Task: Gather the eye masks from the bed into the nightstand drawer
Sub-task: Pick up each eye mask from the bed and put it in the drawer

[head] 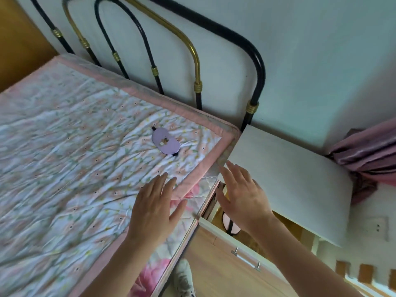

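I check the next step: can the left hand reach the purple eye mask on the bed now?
Probably yes. The left hand is open and empty over the quilt, and nothing lies between it and the purple eye mask.

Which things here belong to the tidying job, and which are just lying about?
Part of the job:
purple eye mask on the bed
pink eye mask in the open drawer
left hand, right hand, both empty

Just lying about:
headboard
curtain
wall socket
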